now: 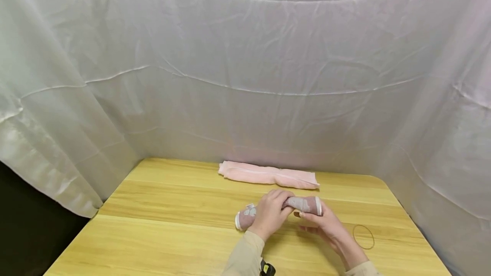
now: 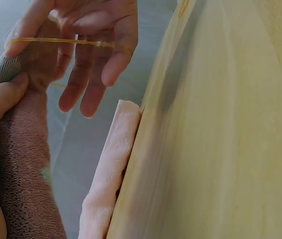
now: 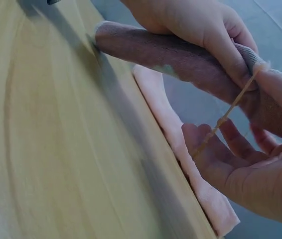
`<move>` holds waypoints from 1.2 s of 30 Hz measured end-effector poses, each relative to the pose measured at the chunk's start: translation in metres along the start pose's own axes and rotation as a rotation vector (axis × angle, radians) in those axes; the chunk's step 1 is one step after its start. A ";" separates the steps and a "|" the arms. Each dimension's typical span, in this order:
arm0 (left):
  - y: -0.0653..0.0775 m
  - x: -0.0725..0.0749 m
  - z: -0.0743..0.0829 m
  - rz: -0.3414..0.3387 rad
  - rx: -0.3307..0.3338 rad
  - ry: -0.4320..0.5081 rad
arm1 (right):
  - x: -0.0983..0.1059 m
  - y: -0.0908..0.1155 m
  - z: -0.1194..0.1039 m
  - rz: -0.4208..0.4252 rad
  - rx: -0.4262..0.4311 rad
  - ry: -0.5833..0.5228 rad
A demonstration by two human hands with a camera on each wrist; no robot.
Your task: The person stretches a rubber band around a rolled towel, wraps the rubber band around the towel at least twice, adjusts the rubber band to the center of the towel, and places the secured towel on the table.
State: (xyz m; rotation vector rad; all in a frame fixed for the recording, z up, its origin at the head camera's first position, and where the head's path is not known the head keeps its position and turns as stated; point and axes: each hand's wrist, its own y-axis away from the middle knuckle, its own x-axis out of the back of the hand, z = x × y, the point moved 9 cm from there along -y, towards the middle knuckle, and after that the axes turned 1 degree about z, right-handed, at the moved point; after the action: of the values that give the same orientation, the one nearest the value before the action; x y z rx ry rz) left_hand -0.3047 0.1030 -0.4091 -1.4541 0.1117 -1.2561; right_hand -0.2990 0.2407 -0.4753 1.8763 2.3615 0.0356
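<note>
A rolled mauve-and-grey towel [image 1: 308, 204] with white ends is held above the table. My left hand [image 1: 270, 210] grips it around the middle, thumb along the near side in the left wrist view. My right hand [image 1: 327, 225] is at the towel's right end. A thin tan rubber band [image 2: 76, 41] is stretched across that hand's spread thumb and fingers. In the right wrist view the band [image 3: 222, 121] runs taut from beside the towel to a fingertip. Whether the band fully encircles the towel is hidden.
A folded pink towel [image 1: 264, 174] lies along the table's back edge. Another rubber band [image 1: 363, 237] lies loose on the wooden table [image 1: 172, 242], right of my right forearm. Grey curtains [image 1: 245, 54] enclose the table behind and at both sides.
</note>
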 end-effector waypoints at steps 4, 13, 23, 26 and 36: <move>-0.001 0.006 -0.008 0.061 0.037 0.013 | -0.007 -0.001 0.009 -0.032 -0.042 -0.018; -0.001 0.018 -0.028 0.167 0.153 0.042 | -0.018 0.002 0.017 -0.143 -0.069 -0.053; 0.001 0.024 -0.048 0.213 0.291 0.095 | -0.040 -0.003 0.014 -0.315 -0.026 -0.134; 0.003 0.025 -0.054 0.225 0.342 0.142 | -0.057 -0.006 0.009 -0.457 0.022 -0.282; 0.010 0.046 -0.081 0.375 0.534 0.268 | -0.102 -0.018 -0.015 -0.820 0.249 -0.634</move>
State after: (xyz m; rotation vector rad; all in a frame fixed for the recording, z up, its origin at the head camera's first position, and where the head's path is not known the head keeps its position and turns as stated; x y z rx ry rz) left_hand -0.3378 0.0154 -0.4074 -0.7599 0.2015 -1.0578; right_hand -0.2959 0.1384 -0.4539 0.6643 2.4828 -0.8149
